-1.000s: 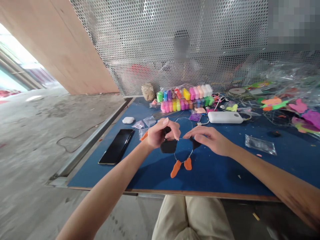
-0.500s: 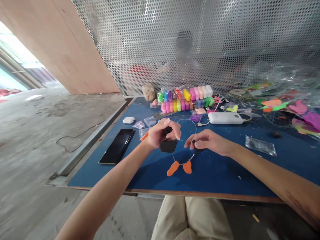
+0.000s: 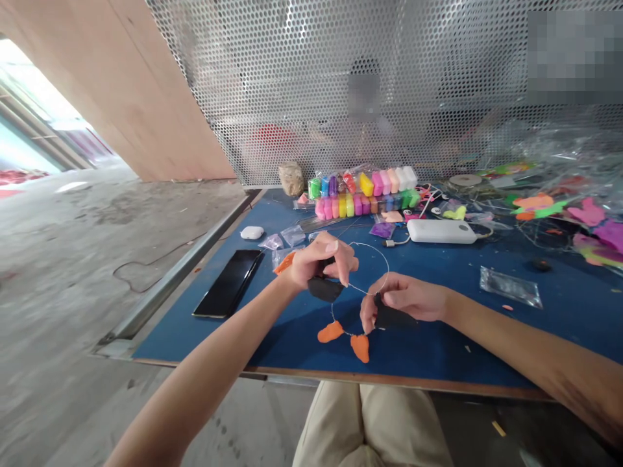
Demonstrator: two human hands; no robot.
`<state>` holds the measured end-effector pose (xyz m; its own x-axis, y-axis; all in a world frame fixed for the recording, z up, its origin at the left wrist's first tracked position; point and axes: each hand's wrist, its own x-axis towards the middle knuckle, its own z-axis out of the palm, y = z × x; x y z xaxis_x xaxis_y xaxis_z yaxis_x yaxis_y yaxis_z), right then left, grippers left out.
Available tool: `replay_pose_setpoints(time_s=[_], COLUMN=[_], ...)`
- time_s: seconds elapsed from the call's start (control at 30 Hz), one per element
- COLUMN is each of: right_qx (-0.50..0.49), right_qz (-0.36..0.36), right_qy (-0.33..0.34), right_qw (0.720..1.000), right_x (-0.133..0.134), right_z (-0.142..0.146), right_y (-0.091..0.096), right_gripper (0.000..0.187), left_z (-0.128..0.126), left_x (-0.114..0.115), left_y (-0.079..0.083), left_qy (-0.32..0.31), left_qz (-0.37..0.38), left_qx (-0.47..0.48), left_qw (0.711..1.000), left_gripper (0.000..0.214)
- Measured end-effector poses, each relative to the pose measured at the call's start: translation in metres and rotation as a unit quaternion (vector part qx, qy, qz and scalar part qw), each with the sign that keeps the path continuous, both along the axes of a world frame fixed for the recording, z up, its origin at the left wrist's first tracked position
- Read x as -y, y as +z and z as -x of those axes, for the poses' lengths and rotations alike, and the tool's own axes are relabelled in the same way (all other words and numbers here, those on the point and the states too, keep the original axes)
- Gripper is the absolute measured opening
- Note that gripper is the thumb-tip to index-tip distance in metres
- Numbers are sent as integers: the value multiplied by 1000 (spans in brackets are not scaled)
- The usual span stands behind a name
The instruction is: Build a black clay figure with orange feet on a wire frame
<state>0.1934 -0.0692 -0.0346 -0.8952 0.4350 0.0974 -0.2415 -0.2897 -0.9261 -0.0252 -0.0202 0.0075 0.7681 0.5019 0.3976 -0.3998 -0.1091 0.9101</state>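
Observation:
Between my hands is a thin looped wire (image 3: pixel 388 259) with flat, clay-like pieces on it. Two orange pieces (image 3: pixel 360 348) hang at its lower end, close above the blue tabletop. My left hand (image 3: pixel 324 256) has its fingers curled round the wire's left side, where a black piece (image 3: pixel 325 289) shows under the palm. My right hand (image 3: pixel 413 295) pinches the wire on the other side, at the tip of a second black piece (image 3: pixel 396 316), which lies below the thumb. The exact finger contact of my left hand is partly hidden.
Left of my hands lie a black phone (image 3: pixel 228 283), a white earbud case (image 3: pixel 252 232) and small plastic bags (image 3: pixel 293 235). Behind are packs of coloured clay (image 3: pixel 357 205) and a white power bank (image 3: pixel 440 231). A clear packet (image 3: pixel 510 287) lies right; perforated metal (image 3: pixel 302 78) stands behind.
My right hand has moved down and slightly right, and its black piece now shows more fully. The orange pieces have swung down and left. My left hand stays nearly in place.

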Motion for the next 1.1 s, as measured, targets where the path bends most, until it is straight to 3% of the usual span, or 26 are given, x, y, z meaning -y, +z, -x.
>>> replay_pose_setpoints(time_s=[0.17, 0.47, 0.63, 0.8, 0.93, 1.1], right_qx=[-2, 17, 19, 47, 72, 99], right_qz=[15, 84, 54, 40, -14, -152], right_qy=[-40, -61, -58, -77, -163, -340], right_qw=[999, 994, 997, 995, 984, 923], right_x=[-5, -5, -9, -10, -12, -15], right_z=[2, 0, -5, -3, -10, -18], right_y=[-9, -14, -14, -11, 0, 9], right_gripper=[33, 38, 27, 26, 31, 29], left_z=[0, 4, 5, 6, 7, 4], left_x=[-2, -5, -7, -7, -6, -1], left_y=[-3, -3, -4, -3, -2, 1], left_qy=[-26, -46, -30, -26, 27, 90], left_qz=[3, 10, 14, 13, -7, -16], left_qx=[11, -4, -9, -5, 31, 72], left_qw=[1000, 999, 999, 1000, 999, 993], left_gripper=[51, 52, 53, 52, 50, 47])
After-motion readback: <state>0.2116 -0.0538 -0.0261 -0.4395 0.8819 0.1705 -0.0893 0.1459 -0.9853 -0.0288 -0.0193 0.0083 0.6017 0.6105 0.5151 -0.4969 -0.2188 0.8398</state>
